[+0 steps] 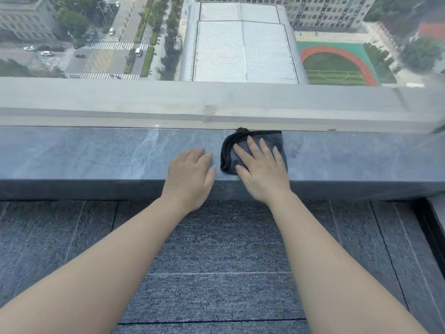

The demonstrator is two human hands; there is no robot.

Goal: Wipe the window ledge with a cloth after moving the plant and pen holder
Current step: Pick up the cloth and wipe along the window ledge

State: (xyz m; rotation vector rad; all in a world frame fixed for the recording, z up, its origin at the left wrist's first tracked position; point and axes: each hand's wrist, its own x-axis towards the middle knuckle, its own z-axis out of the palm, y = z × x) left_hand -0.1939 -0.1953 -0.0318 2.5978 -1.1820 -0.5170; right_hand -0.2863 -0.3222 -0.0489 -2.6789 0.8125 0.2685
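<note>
A dark blue-grey cloth (230, 150) with a black edge lies folded on the grey stone window ledge (96, 153), its far side against the glass. My right hand (261, 169) lies flat on top of the cloth, fingers spread, pressing it down. My left hand (190, 174) rests flat on the bare ledge just left of the cloth, fingers together, holding nothing. No plant or pen holder is in view.
The window glass (216, 44) rises straight from the ledge's far edge, with an outer sill (144, 102) behind it. Blue-grey carpet tiles (216, 261) cover the floor below the ledge's front face. A dark recess (433, 227) sits at the right.
</note>
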